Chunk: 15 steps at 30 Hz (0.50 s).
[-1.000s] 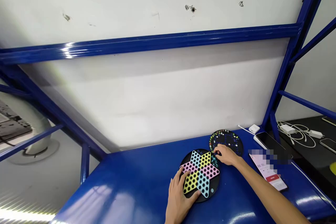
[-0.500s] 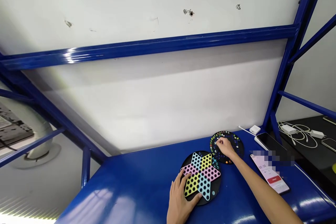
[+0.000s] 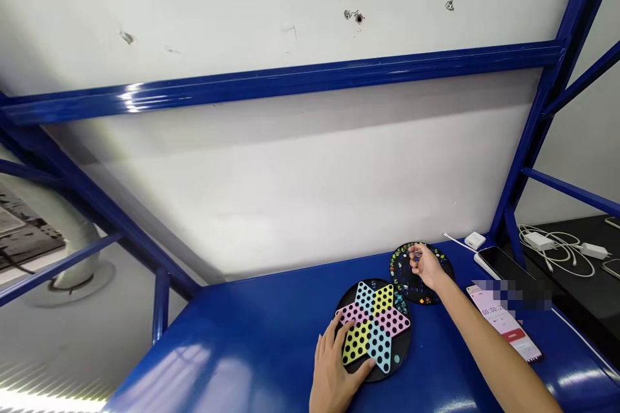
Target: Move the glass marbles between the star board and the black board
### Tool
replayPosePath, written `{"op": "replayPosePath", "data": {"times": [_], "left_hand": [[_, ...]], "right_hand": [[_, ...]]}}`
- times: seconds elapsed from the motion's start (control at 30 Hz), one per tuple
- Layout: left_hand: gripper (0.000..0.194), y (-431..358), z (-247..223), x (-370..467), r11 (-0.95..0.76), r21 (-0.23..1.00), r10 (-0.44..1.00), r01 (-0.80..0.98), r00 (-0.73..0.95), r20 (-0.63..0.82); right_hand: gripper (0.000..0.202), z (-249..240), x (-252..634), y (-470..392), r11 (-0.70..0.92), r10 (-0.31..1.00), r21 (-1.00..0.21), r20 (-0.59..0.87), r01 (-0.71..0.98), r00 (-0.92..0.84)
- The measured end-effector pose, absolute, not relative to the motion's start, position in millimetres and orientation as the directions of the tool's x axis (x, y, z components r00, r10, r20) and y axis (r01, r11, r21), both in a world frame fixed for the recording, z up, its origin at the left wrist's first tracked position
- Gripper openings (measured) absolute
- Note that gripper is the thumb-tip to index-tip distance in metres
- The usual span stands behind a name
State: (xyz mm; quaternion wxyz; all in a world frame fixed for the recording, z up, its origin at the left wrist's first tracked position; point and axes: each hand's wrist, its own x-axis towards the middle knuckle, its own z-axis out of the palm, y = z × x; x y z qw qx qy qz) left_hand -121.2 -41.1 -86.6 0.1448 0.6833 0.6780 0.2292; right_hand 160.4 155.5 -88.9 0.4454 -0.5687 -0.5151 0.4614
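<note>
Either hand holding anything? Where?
Left hand rests on the star board, near-left side; no clear grip. Right hand is over the far tray; can't tell if it holds anything.

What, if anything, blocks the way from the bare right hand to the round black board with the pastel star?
Nothing visible does. The right hand is over the round black tray of small multicoloured pieces, close beside the board; the left hand rests on the board's near left side.
</note>
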Motion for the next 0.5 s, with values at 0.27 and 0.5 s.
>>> {"op": "replayPosePath", "data": {"times": [0.27,0.5], "left_hand": [[0.069,-41.2,-90.0,-122.8,-0.032,0.495,0.992,0.868,-0.032,0.120],[0.071,-41.8,-89.3,-123.3,-0.036,0.487,0.993,0.872,-0.023,0.116]], "right_hand": [[0.030,-95.4,173.5,172.2,-0.049,0.991,-0.867,0.021,0.495,0.135],[0.014,-101.1,158.9,170.2,0.019,0.997,-0.575,0.076,0.818,0.030]]}}
